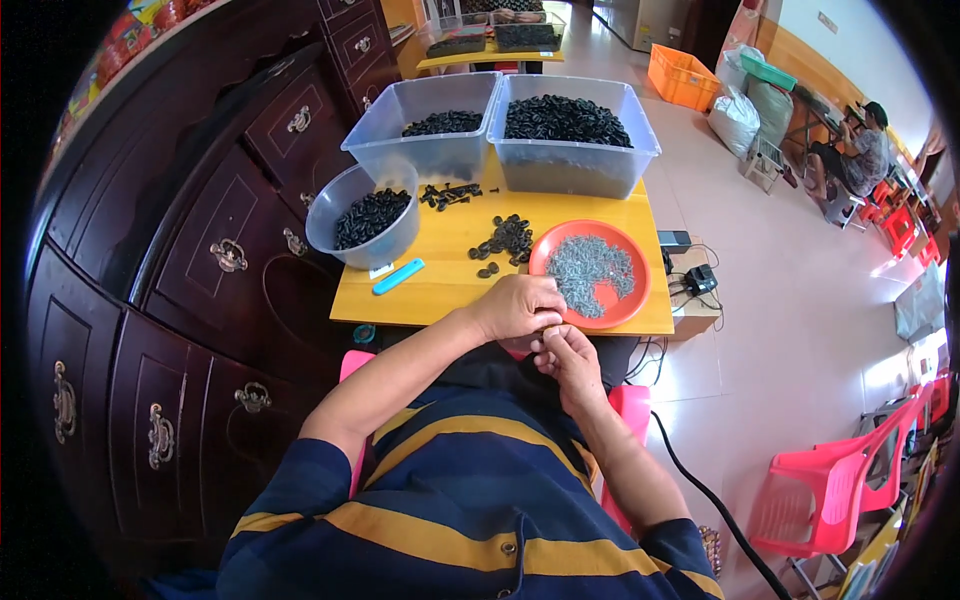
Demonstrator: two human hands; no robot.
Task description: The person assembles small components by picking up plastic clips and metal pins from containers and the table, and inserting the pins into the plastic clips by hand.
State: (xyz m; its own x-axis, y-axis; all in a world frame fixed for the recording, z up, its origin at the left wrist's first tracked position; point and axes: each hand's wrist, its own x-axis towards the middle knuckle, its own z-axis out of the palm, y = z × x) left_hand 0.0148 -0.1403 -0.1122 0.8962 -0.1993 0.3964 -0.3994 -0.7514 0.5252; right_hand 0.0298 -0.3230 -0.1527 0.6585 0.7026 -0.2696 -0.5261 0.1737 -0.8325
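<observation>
Both hands meet just over the table's near edge, in front of the red plate. My left hand is closed, its fingertips pinched together. Close below it on the right, my right hand is closed too, thumb against the fingers. Whatever they pinch is too small or hidden to make out. The red plate holds a heap of small grey metal pieces, thin like pins or screws. Left of it lies a loose pile of small round black parts. Farther back are longer black pieces.
A round clear tub and two big clear bins hold black parts. A light-blue flat-handled tool lies at the table's left. Dark drawers stand left; a pink chair and a seated person are right.
</observation>
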